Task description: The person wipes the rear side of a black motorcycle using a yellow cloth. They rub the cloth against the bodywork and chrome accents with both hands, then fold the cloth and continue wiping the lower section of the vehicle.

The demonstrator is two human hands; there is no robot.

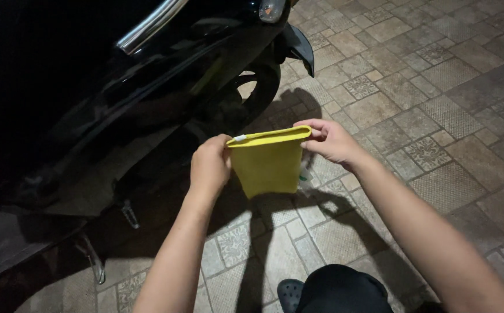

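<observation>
The yellow microfibre cloth (268, 165) hangs folded just right of the black scooter (90, 104), above the paved floor (437, 87). It looks soft, light and limp; best gripped along its top edge. Left hand (210, 165) and right hand (330, 139) each pinch a top corner.

A folded yellow cloth (268, 163) hangs flat and upright in mid-air, held by its two top corners, its upper edge stretched level. A small white tag shows at its top left corner. Its lower edge falls free above the tiled floor.
</observation>
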